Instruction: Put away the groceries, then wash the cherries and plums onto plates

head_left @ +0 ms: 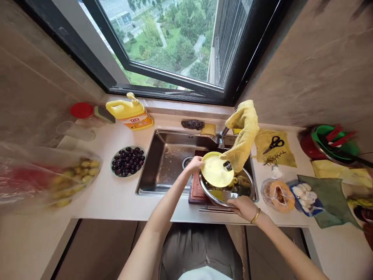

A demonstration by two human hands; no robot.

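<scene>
My left hand (pixel 196 165) grips the left edge of a pale yellow bowl (pixel 217 171), its fingers closed on the rim. The bowl is above a metal basin (pixel 210 198), under the end of the faucet (pixel 222 139). My right hand (pixel 244 208) is closed on the basin's near right rim. Dark water and a few small yellow-green pieces (pixel 234 180) show inside the basin. A yellow towel (pixel 244 134) hangs over the faucet spout. Below the basin's left side lies a reddish-brown wooden board (pixel 198 189), partly hidden.
The steel sink (pixel 166 163) lies left of the basin. On the left counter are a bowl of dark round fruit (pixel 128 161), a yellow detergent jug (pixel 131 112) and a bag of greenish fruit (pixel 75 177). Scissors (pixel 274 144), garlic (pixel 304 196) and a red pot (pixel 310 146) sit on the right.
</scene>
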